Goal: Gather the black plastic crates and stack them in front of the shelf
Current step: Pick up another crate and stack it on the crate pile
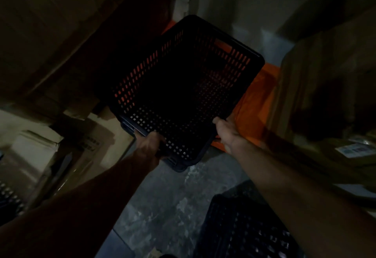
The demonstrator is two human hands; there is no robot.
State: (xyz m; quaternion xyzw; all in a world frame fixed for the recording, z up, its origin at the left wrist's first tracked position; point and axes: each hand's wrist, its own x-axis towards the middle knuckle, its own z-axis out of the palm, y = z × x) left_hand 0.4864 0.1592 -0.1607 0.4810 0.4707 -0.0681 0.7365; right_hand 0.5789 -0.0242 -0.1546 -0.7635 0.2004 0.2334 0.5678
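I hold a black perforated plastic crate (179,92) in the air at the middle of the view, tilted so its open top faces me. My left hand (149,142) grips its near rim at the lower left corner. My right hand (226,132) grips the near rim at the right corner. An orange surface shows through the crate's holes. A second black crate (244,229) stands on the floor at the lower right, partly under my right forearm. The scene is very dark.
An orange crate or bin (256,103) sits behind and under the held crate. Cardboard boxes (61,147) pile up on the left, and wrapped brown packages (329,95) on the right. Grey concrete floor (162,207) runs between them.
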